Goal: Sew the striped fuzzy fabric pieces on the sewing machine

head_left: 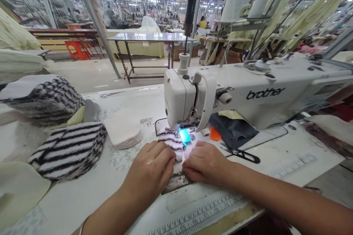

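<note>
A small fluffy black-and-white striped fabric piece (pixel 171 140) lies under the needle area of the white Brother sewing machine (pixel 180 95). My left hand (pixel 154 163) has its fingers curled over the near edge of this piece. Just right of it, my right hand (pixel 205 162) pinches a pale whitish cloth edge (pixel 188 151) in front of the presser foot. The fingertips of both hands are partly hidden. A bright bluish light (pixel 184 136) shines beside the needle.
At left are a stack of striped fluffy pieces (pixel 73 150), another striped stack (pixel 44 99) and white squares (pixel 122 128). Right of the needle lie thread snips (pixel 244 155), an orange scrap (pixel 215 134) and dark cloth (pixel 233 130). A printed ruler (pixel 198 218) runs along the front edge.
</note>
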### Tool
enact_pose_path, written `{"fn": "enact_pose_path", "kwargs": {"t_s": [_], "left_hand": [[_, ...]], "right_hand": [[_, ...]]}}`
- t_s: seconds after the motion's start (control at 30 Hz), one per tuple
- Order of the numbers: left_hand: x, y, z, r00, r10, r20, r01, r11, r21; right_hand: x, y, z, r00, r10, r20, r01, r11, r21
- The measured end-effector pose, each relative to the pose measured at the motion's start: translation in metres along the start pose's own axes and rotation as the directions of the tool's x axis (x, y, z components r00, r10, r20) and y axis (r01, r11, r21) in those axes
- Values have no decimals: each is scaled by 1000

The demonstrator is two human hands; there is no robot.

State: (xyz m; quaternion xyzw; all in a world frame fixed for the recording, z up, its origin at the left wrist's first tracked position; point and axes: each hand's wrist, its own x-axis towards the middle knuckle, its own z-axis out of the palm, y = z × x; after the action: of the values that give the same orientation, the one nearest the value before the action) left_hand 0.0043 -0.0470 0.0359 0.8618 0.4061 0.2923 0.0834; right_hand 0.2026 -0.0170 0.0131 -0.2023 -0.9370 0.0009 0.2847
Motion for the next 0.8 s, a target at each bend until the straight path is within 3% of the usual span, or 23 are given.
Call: {"fn": "enact_pose_path", "kwargs": {"t_s": [0.07,0.17,0.33,0.53,0.63,0.8], "left_hand": [[1,4,6,995,-63,-75,59,997,-50],[1,9,15,992,-92,-83,85,993,-86],[-4,12,22,994,-59,-89,46,989,-141],[-6,8,23,993,45,-108,-47,999,-16],[-5,5,23,983,80,-166,-83,997,-9],[-3,1,23,970,119,-211,-126,992,-22]], "right_hand": [[-1,0,-1,999,-6,-47,7,1000,12],[-2,0,1,994,4,-106,-1,1000,24],[-2,1,1,984,102,-149,-80,986,145],[-4,0,-3,968,217,-129,-181,952,245],[-5,-1,-6,972,201,-119,-172,961,216],[-6,2,-6,972,160,-173,-161,987,8]]}}
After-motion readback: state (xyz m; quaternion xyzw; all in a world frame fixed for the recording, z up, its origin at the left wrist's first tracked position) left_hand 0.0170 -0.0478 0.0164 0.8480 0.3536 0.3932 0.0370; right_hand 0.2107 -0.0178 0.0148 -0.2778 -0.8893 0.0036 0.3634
